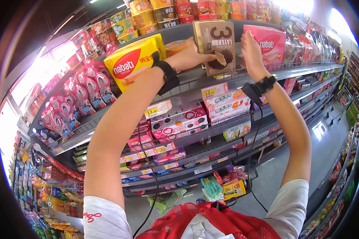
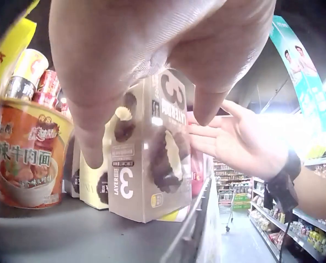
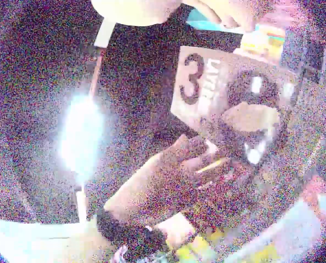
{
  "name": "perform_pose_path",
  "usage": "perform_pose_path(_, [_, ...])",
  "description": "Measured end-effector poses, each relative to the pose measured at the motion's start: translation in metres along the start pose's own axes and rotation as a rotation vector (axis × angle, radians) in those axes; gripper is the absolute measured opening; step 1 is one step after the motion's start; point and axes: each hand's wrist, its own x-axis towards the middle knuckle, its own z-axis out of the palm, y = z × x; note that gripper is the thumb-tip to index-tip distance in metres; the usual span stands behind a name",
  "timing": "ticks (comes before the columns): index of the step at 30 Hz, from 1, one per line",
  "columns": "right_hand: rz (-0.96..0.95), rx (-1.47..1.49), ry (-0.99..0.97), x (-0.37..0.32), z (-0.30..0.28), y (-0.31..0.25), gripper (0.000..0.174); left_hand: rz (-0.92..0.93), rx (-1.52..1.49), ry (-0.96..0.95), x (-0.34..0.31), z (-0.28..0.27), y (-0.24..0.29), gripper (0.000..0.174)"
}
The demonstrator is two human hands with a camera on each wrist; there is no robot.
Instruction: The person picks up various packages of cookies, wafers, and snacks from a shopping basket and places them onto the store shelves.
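A brown snack box [image 1: 215,49] marked "3 LAYER", with a dark filled treat pictured on it, stands upright on the top shelf. My left hand [image 1: 189,55] grips it, the thumb across the front and the fingers at its left side. The left wrist view shows this hand [image 2: 157,38] arching over the box [image 2: 152,159], beside a pale yellow box [image 2: 94,178]. My right hand [image 1: 252,49], its fingers straight, is between the brown box and a pink nabati wafer box [image 1: 270,44]. Heavy grain blurs the right wrist view.
Left of the brown box are a yellow nabati box [image 1: 129,63] and an orange noodle cup [image 2: 29,156]. A low wire rail [image 1: 187,84] edges the shelf. More boxed sweets [image 1: 179,123] fill lower shelves. A loaded basket [image 1: 247,185] is on the floor; black cables hang from both wrists.
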Motion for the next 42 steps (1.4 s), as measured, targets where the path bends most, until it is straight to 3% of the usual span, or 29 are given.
perform_pose_path(2, [-0.101,0.002,-0.013,-0.039,-0.007,-0.016,0.061,0.028,-0.058,-0.021,-0.018,-0.008,0.004,0.105])
perform_pose_path(4, [-0.231,0.157,-0.043,-0.082,-0.021,-0.022,0.041,0.103,-0.049,-0.01,-0.039,-0.013,0.002,0.093])
perform_pose_path(6, [-0.259,0.017,-0.057,-0.136,-0.044,-0.03,0.036,0.194,0.06,0.03,-0.081,-0.019,0.017,0.082])
perform_pose_path(8, [-0.194,-0.104,-0.086,-0.204,-0.072,-0.029,0.036,0.528,0.367,0.232,-0.131,-0.017,0.017,0.065])
perform_pose_path(10, [0.028,-0.101,-0.12,-0.274,-0.113,0.001,0.048,0.538,0.475,0.311,-0.207,-0.002,0.022,0.051])
perform_pose_path(13, [0.32,-0.149,0.133,-0.396,-0.163,0.065,0.045,0.445,0.318,0.281,-0.333,0.053,-0.026,0.03])
perform_pose_path(14, [0.462,-0.181,0.275,-0.442,-0.183,0.091,0.049,0.313,0.277,0.249,-0.375,0.079,-0.051,0.026])
perform_pose_path(16, [0.568,-0.248,0.324,-0.537,-0.23,0.134,0.045,-0.094,0.023,0.185,-0.462,0.146,-0.112,0.02])
perform_pose_path(17, [0.736,-0.254,0.437,-0.58,-0.242,0.143,0.042,-0.395,-0.119,0.139,-0.514,0.187,-0.151,0.021])
perform_pose_path(20, [1.047,-0.303,0.506,-0.679,-0.279,0.141,0.04,-0.752,-0.054,0.102,-0.7,0.298,-0.257,0.029])
perform_pose_path(21, [1.134,-0.361,0.519,-0.704,-0.294,0.138,0.037,-0.78,-0.03,0.149,-0.787,0.352,-0.309,0.028])
perform_pose_path(22, [1.223,-0.414,0.529,-0.73,-0.31,0.134,0.034,-0.921,0.18,-0.186,-0.828,0.361,-0.296,0.018])
perform_pose_path(23, [1.204,-0.771,0.115,-0.765,-0.352,0.147,0.031,-1.365,-0.327,-0.09,-0.888,0.388,-0.289,0.018])
perform_pose_path(24, [1.052,-1.382,-0.408,-0.8,-0.395,0.16,0.029,-1.834,-0.695,0.178,-0.94,0.409,-0.276,0.018])
perform_pose_path(25, [0.779,-1.786,-0.698,-0.835,-0.436,0.173,0.027,-1.99,-0.762,0.18,-0.978,0.415,-0.25,0.019])
perform_pose_path(26, [0.927,-1.796,-0.683,-0.861,-0.473,0.179,0.023,-2.013,-0.758,0.096,-1.006,0.419,-0.226,0.021])
perform_pose_path(27, [0.654,-1.883,-0.415,-0.896,-0.51,0.18,0.021,-1.9,-0.679,-0.085,-1.032,0.425,-0.208,0.022])
perform_pose_path(28, [0.597,-1.808,-0.309,-0.892,-0.511,0.15,0.022,-1.664,-0.527,-0.314,-1.051,0.43,-0.196,0.024])
perform_pose_path(29, [1.13,-1.051,0.215,-0.872,-0.502,0.115,0.027,-1.432,-0.353,-0.49,-1.064,0.43,-0.183,0.025])
perform_pose_path(30, [1.096,-1.056,0.331,-0.865,-0.484,0.093,0.033,-1.251,-0.22,-0.598,-1.077,0.434,-0.173,0.027])
perform_pose_path(32, [1.223,-0.931,0.571,-0.858,-0.48,0.083,0.035,-1.092,-0.123,-0.644,-1.084,0.436,-0.16,0.03])
perform_pose_path(35, [1.283,-0.973,0.427,-0.835,-0.48,0.085,0.032,-0.845,0.072,-0.778,-1.062,0.441,-0.162,0.032])
perform_pose_path(36, [1.29,-0.937,0.393,-0.832,-0.489,0.097,0.031,-0.911,-0.006,-0.777,-1.04,0.438,-0.158,0.025])
perform_pose_path(37, [1.293,-0.898,0.361,-0.828,-0.5,0.118,0.03,-1.406,-0.426,-0.561,-1.019,0.45,-0.164,0.022])
perform_pose_path(38, [1.295,-0.857,0.331,-0.822,-0.511,0.137,0.029,-1.861,-0.737,-0.111,-1.001,0.464,-0.171,0.02])
perform_pose_path(39, [1.315,-0.835,0.283,-0.807,-0.509,0.148,0.029,-1.48,-0.487,-0.327,-0.988,0.469,-0.181,0.02])
perform_pose_path(40, [1.334,-0.812,0.235,-0.783,-0.493,0.156,0.03,-1.744,-0.624,-0.084,-0.953,0.475,-0.187,0.02])
perform_pose_path(41, [1.316,-0.79,0.155,-0.765,-0.488,0.167,0.03,-1.569,-0.426,-0.312,-0.921,0.473,-0.194,0.022])
perform_pose_path(42, [1.302,-0.763,0.078,-0.753,-0.485,0.176,0.03,-1.56,-0.489,-0.081,-0.891,0.479,-0.189,0.024])
